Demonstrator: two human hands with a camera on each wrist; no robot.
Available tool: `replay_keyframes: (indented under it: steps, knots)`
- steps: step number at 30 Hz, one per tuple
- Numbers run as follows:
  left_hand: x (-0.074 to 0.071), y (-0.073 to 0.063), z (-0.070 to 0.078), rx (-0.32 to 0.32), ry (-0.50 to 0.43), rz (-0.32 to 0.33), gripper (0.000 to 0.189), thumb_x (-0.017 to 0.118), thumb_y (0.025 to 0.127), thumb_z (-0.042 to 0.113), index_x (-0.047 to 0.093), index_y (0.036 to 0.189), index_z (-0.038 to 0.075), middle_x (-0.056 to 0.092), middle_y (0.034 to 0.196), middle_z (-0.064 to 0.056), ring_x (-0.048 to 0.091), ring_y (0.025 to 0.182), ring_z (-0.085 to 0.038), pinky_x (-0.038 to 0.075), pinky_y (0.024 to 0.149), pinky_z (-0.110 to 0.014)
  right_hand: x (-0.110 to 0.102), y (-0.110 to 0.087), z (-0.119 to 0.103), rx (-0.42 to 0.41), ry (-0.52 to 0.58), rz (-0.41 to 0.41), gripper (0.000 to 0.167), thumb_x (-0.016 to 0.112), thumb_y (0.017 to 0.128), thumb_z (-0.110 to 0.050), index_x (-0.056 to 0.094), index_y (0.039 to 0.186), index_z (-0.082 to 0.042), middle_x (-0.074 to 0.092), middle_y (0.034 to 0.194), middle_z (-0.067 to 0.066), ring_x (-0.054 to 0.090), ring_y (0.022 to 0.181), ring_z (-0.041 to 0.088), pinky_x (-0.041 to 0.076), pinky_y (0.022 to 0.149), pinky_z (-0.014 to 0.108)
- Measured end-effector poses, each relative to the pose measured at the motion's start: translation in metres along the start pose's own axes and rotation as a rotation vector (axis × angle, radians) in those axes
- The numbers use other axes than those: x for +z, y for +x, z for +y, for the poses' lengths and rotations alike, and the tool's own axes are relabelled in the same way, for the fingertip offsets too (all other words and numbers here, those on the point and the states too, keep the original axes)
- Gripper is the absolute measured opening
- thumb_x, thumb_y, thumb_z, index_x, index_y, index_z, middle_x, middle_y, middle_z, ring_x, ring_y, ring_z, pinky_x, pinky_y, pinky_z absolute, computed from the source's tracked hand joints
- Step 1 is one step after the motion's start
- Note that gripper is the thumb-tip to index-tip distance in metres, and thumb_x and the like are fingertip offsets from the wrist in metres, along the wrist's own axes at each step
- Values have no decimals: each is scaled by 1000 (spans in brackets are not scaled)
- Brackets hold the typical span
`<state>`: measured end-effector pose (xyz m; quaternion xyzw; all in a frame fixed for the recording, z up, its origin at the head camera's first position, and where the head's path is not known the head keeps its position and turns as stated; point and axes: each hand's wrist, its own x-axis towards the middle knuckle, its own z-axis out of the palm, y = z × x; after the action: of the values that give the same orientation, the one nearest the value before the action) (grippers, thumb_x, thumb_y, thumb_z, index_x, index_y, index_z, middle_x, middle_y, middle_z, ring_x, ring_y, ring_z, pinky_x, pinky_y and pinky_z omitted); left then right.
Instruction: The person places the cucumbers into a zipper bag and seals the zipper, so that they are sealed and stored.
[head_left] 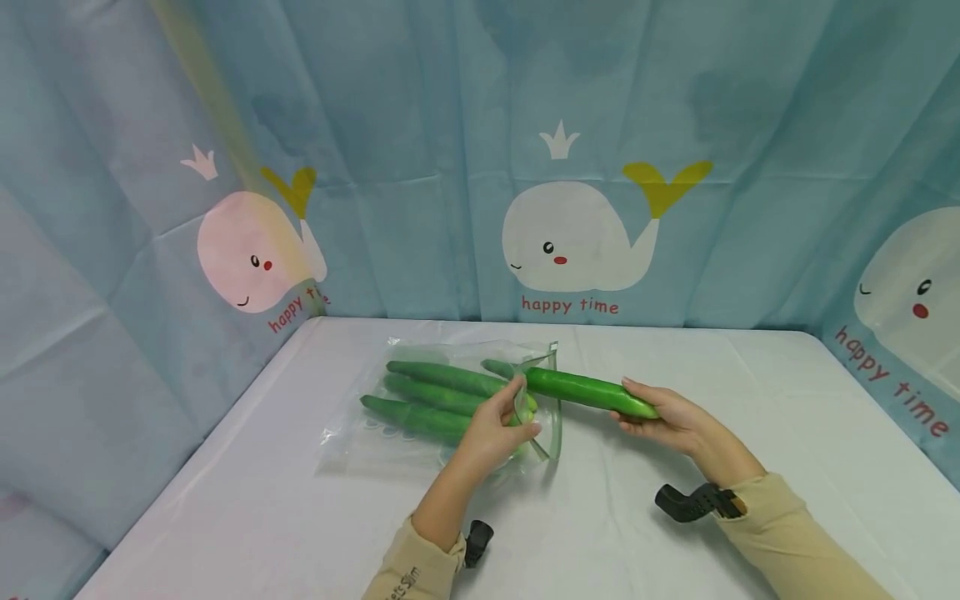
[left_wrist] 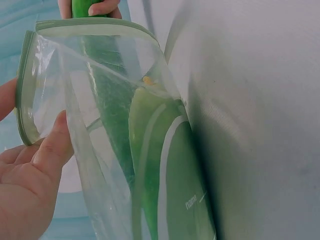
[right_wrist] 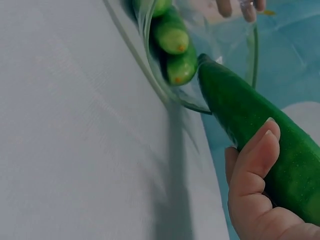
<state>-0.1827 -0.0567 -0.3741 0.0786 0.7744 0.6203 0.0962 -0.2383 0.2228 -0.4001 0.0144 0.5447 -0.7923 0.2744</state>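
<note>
A clear zip bag (head_left: pixel 345 450) with a green zip edge lies on the table, its mouth facing right. Inside it are several cucumbers (head_left: pixel 420 417), their rounded ends showing near the opening in the right wrist view. My left hand (head_left: pixel 491 429) pinches the bag's upper lip and lifts it, so the mouth gapes. My right hand (head_left: pixel 671 421) grips another cucumber (head_left: pixel 588 389) by its near end. That cucumber's far tip is inside the bag's mouth, while most of its length sticks out. In the left wrist view it shows through the plastic (left_wrist: pixel 50 65).
A white cloth covers the table (head_left: pixel 600 517). Behind and at the sides hangs a blue curtain (head_left: pixel 420 250) printed with whales. Black wrist-camera mounts (head_left: pixel 693 502) are strapped to both wrists, close above the tabletop.
</note>
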Motion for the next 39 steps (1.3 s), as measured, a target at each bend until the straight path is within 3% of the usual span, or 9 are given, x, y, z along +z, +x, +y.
replay_keyframes:
  steps: [6, 12, 24, 31, 39]
  knots:
    - [0, -1, 1, 4, 10, -3, 75, 68, 91, 6, 29, 154, 13, 27, 156, -14, 30, 140, -37, 35, 108, -48, 6, 4, 1, 6, 23, 18, 31, 51, 102, -26, 40, 114, 0, 50, 100, 15, 64, 82, 18, 55, 76, 27]
    - [0, 0, 0, 18, 17, -9, 74, 68, 91, 6, 29, 154, 12, 27, 156, -15, 29, 140, -38, 36, 108, -48, 11, 8, 2, 4, 63, -20, 35, 54, 101, -21, 35, 119, 3, 50, 101, 15, 64, 83, 18, 55, 76, 26]
    - [0, 0, 1, 17, 31, 5, 74, 69, 90, 7, 31, 154, 13, 28, 156, -13, 30, 140, -38, 36, 108, -48, 21, 19, 5, 4, 105, -59, 23, 52, 102, -15, 42, 115, 1, 54, 99, 15, 64, 84, 18, 55, 76, 27]
    - [1, 1, 0, 15, 38, 13, 74, 69, 90, 6, 31, 153, 13, 29, 155, -14, 31, 139, -38, 35, 108, -49, 26, 26, 7, 8, 139, -61, 31, 52, 102, -16, 36, 121, 2, 54, 100, 15, 64, 84, 18, 55, 77, 27]
    - [1, 1, 1, 21, 39, 14, 74, 69, 90, 6, 31, 153, 12, 30, 155, -16, 32, 138, -39, 37, 107, -49, 28, 33, 9, 2, 162, -84, 14, 48, 104, -15, 50, 110, -3, 55, 101, 15, 64, 86, 19, 54, 79, 26]
